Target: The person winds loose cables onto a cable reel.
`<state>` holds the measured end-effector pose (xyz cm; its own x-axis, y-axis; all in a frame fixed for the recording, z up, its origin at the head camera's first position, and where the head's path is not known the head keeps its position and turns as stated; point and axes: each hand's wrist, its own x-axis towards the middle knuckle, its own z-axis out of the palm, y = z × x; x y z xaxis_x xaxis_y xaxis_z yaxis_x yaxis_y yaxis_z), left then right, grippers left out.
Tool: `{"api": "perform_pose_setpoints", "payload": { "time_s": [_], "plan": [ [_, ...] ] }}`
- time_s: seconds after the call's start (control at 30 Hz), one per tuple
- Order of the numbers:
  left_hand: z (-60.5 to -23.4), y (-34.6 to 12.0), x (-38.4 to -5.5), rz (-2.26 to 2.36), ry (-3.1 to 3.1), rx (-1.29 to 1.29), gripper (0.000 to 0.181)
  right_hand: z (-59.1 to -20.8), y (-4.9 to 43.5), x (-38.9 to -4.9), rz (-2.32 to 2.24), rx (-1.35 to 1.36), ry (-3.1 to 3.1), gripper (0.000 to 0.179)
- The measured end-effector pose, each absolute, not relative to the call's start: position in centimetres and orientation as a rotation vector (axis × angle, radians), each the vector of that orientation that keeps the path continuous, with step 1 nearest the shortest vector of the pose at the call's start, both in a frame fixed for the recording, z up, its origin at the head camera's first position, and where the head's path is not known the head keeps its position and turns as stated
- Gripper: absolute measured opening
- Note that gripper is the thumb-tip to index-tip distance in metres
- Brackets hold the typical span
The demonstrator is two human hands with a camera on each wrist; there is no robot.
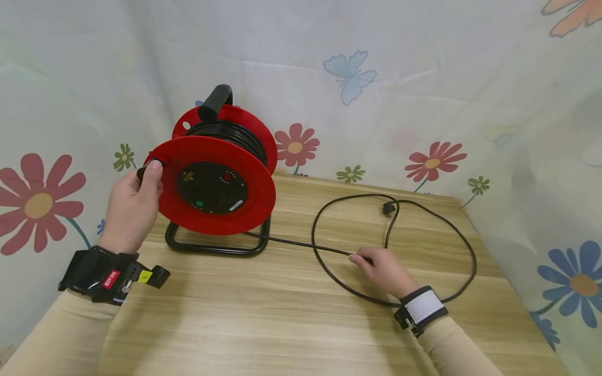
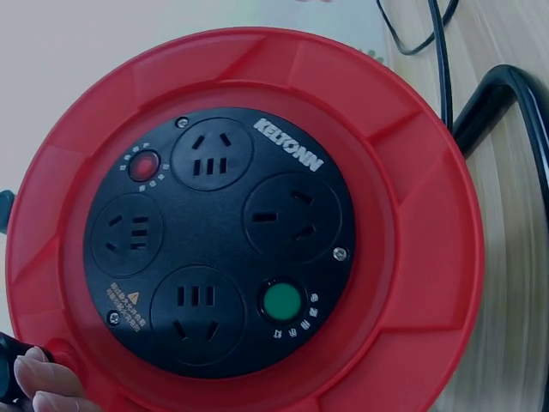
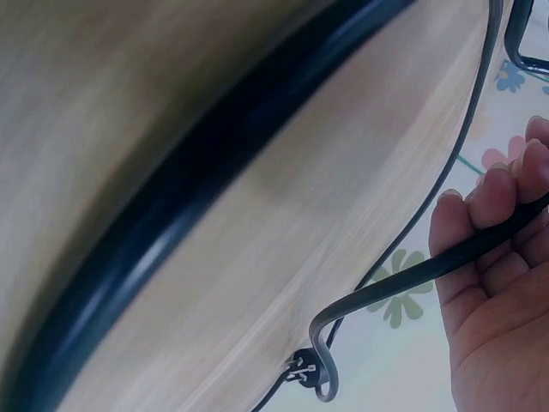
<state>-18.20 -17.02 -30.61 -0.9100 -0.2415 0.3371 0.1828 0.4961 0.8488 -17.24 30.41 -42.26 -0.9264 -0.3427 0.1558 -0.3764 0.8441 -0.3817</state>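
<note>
A red cable reel [image 1: 216, 183] with a black socket panel [image 2: 219, 245] stands on a black tube frame [image 1: 216, 250], black cable [image 1: 230, 133] wound on its drum. My left hand [image 1: 136, 203] grips the small black crank knob [image 2: 10, 369] at the reel's left rim, thumb on top. Off to the right, my right hand [image 1: 385, 269] holds the loose black cable [image 1: 291, 242], which runs from under the reel into the curled fingers [image 3: 493, 197]. Past that hand the cable lies in a wide loop, its black plug [image 1: 388, 208] at the back of the loop.
The wood-grain table [image 1: 226, 324] carries the reel and the cable loop. Behind and to both sides hangs a pale curtain [image 1: 291, 62] with flowers and a butterfly. A black carry handle [image 1: 216, 103] sticks up over the reel.
</note>
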Motion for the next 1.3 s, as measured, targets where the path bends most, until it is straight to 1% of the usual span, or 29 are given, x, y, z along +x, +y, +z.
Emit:
{"api": "perform_pose_setpoints", "payload": {
  "time_s": [0.23,0.43,0.57,0.7,0.9,1.03,1.3],
  "plan": [
    [-30.1,-16.6,-18.0,-1.351,-2.348,0.035,0.054,-42.7,29.9,-17.5,0.649,0.566,-2.936,0.041],
    [-30.1,-16.5,-18.1,-1.351,-2.344,0.037,0.053,-42.8,29.9,-18.0,0.749,0.473,-2.947,0.042],
    [-30.2,-16.5,-18.2,-1.348,-2.339,0.033,0.052,-42.3,29.9,-18.5,0.849,0.414,-2.936,0.044],
    [-30.1,-16.5,-18.3,-1.345,-2.342,0.020,0.052,-41.5,29.9,-18.8,0.859,0.392,-2.918,0.042],
    [-29.7,-16.3,-18.3,-1.333,-2.354,0.001,0.051,-41.3,29.7,-18.9,0.812,0.390,-2.958,0.044],
    [-29.3,-16.0,-18.3,-1.299,-2.364,-0.006,0.051,-41.5,29.3,-19.0,0.832,0.420,-2.950,0.043],
    [-28.5,-15.4,-18.0,-1.279,-2.391,-0.007,0.058,-42.1,28.8,-19.5,0.882,0.422,-2.966,0.044]
  ]
}}
